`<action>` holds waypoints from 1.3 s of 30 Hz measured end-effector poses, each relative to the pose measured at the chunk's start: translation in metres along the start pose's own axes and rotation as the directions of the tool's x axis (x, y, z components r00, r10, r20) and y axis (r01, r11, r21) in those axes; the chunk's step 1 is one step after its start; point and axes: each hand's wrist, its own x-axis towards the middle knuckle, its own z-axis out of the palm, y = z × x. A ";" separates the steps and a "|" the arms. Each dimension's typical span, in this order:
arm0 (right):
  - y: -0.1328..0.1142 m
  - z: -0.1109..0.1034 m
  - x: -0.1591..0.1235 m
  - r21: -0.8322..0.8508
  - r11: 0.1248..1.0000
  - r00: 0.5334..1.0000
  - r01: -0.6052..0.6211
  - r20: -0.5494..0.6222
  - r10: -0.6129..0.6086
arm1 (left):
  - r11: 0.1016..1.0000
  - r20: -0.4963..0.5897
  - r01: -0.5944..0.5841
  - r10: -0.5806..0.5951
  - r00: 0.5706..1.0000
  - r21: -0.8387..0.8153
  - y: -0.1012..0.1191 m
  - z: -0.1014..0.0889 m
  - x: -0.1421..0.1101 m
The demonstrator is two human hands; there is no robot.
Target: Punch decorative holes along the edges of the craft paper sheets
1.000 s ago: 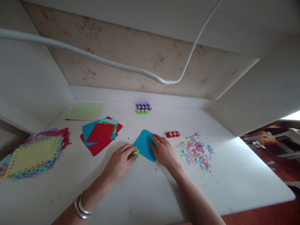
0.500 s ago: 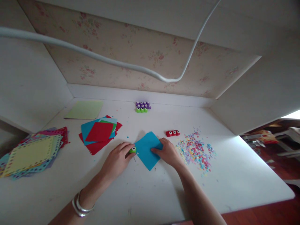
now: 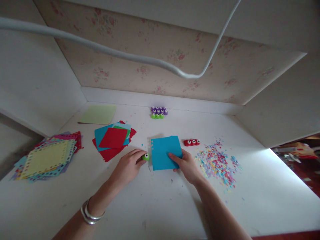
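My left hand [image 3: 130, 163] grips a small green craft punch [image 3: 145, 156] between thumb and fingers, just left of a blue sheet of paper [image 3: 163, 150]. A narrow gap separates punch and sheet. Along the sheet's left edge, near the top, runs a short row of small punched holes. My right hand [image 3: 187, 164] pinches the sheet at its lower right, thumb on top and fingers underneath. Beyond the sheet to the right stands a row of three red craft punches [image 3: 191, 142].
Purple and green punches [image 3: 159, 112] stand by the back wall. Coloured sheets [image 3: 113, 138] lie left of centre, pale green paper [image 3: 97, 114] behind them. Hole-edged sheets [image 3: 47, 158] are piled at far left. Confetti [image 3: 220, 163] covers the right side. A white cable [image 3: 140, 57] hangs across the front.
The blue sheet has turned from a diamond position to nearly square-on, and its left edge has come away from the green punch. The view has shifted slightly.
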 end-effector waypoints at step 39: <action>-0.005 0.005 -0.014 -0.385 0.923 0.999 0.026 0.043 -0.010 | 1.000 -0.005 -0.015 0.015 1.000 -0.016 0.002 0.003 -0.001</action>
